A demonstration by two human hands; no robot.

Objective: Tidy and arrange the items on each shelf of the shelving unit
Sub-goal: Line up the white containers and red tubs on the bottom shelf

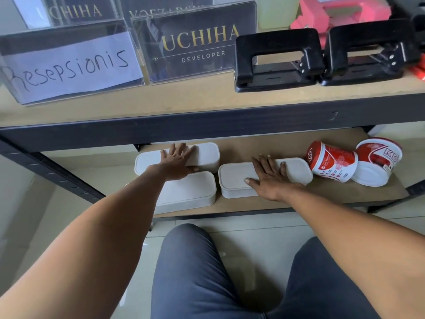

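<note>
Both hands down on the lower shelf (287,204), palms flat and fingers spread, nothing pinched or curled round. Left hand (177,163) resting on the lid of the rear white box (207,154), fingertips toward the back of the shelf; just under the wrist, the front white box (190,192), touching or nearly touching the rear one. Right hand (268,178) pressing flat on the third white box (232,178), which sits slightly askew, its far end up against a red-and-white tub (332,161) lying on its side. Beyond that tub, further to the right of the right hand, a second tub (377,162), also tipped over — neither stood up yet. Above both hands, the upper shelf (161,104) looking fairly ordered already: acrylic sign holders (197,42) in rows on the left, two black hole punches (278,61) side by side on the right. By this view, perhaps midway — boxes being squared into a block, tubs left to right and line up, any other shelves out of sight.
</note>
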